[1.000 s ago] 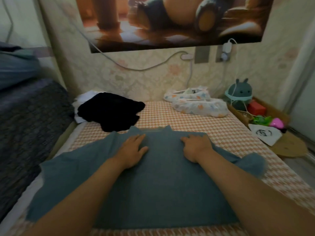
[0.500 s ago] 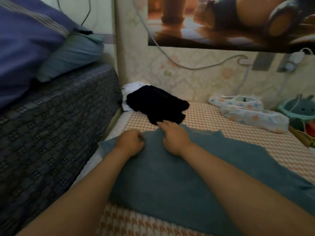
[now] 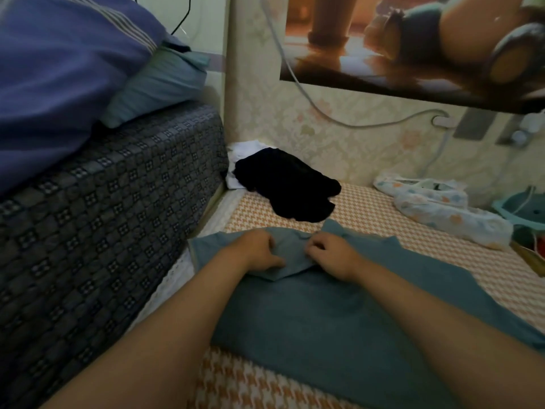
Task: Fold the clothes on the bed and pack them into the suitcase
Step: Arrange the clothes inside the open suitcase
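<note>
No text, label, brand or number can be read here: none on the blue shirt (image 3: 324,320), and none on the wall poster (image 3: 413,39), which carries only a picture.

There is 1 view, from a camera worn on the person's head. It looks forward and down along both forearms, close above the flat slate-blue fabric garment (image 3: 324,320), with the left hand (image 3: 259,252) and right hand (image 3: 330,255) near mid-frame. It faces the pale floral-papered wall (image 3: 339,149) beyond the orange-and-white houndstooth bed sheet (image 3: 383,211). The wide lens also takes in the dark checked fabric cover (image 3: 103,231) at left.
</note>
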Available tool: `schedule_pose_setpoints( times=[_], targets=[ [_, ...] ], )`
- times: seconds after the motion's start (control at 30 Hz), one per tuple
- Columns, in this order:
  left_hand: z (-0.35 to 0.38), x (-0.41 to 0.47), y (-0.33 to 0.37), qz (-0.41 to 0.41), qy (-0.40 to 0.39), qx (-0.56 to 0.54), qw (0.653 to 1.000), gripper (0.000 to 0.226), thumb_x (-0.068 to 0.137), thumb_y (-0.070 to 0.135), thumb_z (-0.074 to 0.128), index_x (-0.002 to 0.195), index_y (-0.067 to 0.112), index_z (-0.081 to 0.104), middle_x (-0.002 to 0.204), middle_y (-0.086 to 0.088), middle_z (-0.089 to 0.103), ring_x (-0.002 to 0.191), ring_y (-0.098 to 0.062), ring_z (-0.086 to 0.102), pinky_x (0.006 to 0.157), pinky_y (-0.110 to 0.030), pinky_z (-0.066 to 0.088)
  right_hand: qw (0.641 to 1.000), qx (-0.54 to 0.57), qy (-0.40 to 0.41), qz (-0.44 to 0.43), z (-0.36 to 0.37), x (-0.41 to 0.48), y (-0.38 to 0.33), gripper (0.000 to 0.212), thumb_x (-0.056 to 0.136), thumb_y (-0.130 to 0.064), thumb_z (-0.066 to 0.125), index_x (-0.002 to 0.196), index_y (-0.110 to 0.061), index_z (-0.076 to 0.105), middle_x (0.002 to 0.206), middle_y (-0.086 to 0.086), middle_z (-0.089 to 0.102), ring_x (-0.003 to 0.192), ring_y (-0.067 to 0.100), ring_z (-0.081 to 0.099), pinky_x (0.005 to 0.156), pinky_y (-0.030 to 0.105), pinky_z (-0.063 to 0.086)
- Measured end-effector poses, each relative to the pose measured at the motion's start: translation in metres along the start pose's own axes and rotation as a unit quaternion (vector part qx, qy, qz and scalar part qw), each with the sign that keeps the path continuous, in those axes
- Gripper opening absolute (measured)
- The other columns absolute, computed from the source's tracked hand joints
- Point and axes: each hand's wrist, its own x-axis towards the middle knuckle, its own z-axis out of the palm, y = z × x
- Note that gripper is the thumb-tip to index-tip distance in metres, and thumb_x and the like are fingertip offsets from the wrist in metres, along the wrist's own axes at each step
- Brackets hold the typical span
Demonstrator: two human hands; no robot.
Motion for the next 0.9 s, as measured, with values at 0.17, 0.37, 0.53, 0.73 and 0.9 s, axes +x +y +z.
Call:
schedule_pose_setpoints(
  times=[0.17,0.37,0.53,0.73,0.9],
  targets=[
    [0.004,-0.001,0.013,-0.012,-0.05,0.051,0.997,0.049,0.083,0.048,0.068,0.12,0.015,0.063,0.12,-0.001,0.063,0.109,-0.024,0.06,0.094,-0.039,0.05,0.994,-0.045,-0.068,0.074,-0.004,0.004,-0.011,0.054,0.079,-0.035,0.079,0.123,-0.008,0.062,0.11,0.005,0.065,0.1,0.018,0.063,0.082,0.026,0.047],
    [-0.007,0.007,0.013,0.005,0.155,0.009,0.988,0.013,0.088,0.036,0.063,0.08,0.027,0.066,0.092,-0.001,0.068,0.09,-0.025,0.063,0.072,-0.032,0.049,0.989,-0.072,0.12,0.047,-0.011,0.013,-0.016,0.024,0.075,-0.029,0.08,0.068,-0.015,0.061,0.07,-0.002,0.054,0.068,0.015,0.053,0.063,0.031,0.041],
    [-0.03,0.018,0.004,-0.016,0.3,-0.148,0.942,0.01,0.09,0.018,0.062,0.099,0.019,0.061,0.097,-0.004,0.065,0.087,-0.022,0.06,0.07,-0.029,0.042,0.969,0.015,0.235,0.07,-0.019,0.049,-0.052,0.006,0.084,-0.026,0.072,0.082,-0.025,0.066,0.089,-0.006,0.067,0.09,0.018,0.064,0.075,0.027,0.046],
    [-0.023,-0.001,-0.032,-0.046,0.171,-0.084,0.981,0.021,0.09,0.016,0.06,0.11,0.015,0.067,0.109,-0.01,0.068,0.103,-0.027,0.061,0.087,-0.03,0.048,0.995,0.022,0.003,0.096,0.022,0.067,-0.055,0.073,0.096,-0.033,0.059,0.155,-0.009,0.023,0.156,0.014,0.035,0.14,0.032,0.038,0.112,0.036,0.033],
    [-0.021,-0.023,-0.043,-0.066,0.055,-0.004,0.996,0.038,0.093,0.043,0.054,0.098,0.01,0.071,0.103,-0.013,0.068,0.099,-0.029,0.061,0.082,-0.034,0.049,0.984,-0.125,0.124,0.028,0.058,0.047,-0.044,0.061,0.095,-0.036,0.055,0.15,-0.018,0.036,0.154,0.013,0.034,0.141,0.032,0.032,0.116,0.047,0.027]
  ],
)
